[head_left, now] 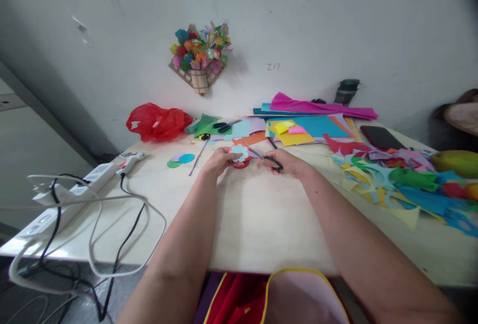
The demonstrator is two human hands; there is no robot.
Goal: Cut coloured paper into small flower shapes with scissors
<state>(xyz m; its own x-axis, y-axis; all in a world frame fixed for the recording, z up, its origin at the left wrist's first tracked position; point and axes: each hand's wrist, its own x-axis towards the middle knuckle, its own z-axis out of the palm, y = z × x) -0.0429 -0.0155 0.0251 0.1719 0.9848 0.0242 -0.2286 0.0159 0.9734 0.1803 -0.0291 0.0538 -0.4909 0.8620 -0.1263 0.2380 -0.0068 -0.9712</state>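
Note:
My left hand (219, 161) is closed, its fingers pinching a light blue paper flower (239, 153) with scalloped edges. Red paper (242, 164) shows just below the flower; whether it is held along with it I cannot tell. My right hand (286, 163) is wrapped round the dark handles of a pair of scissors (275, 163). The blades point up and left, close to the flower's right edge. Left of my hands lie paper circles (186, 158) in blue, green and purple, beside a thin purple strip (197, 158).
Paper scraps (373, 179) are heaped at right, near a phone (381, 137). Coloured sheets (321, 126), a second pair of scissors (223, 127) and a red plastic bag (159, 122) line the back. A power strip (80, 192) with loose cables occupies the left edge.

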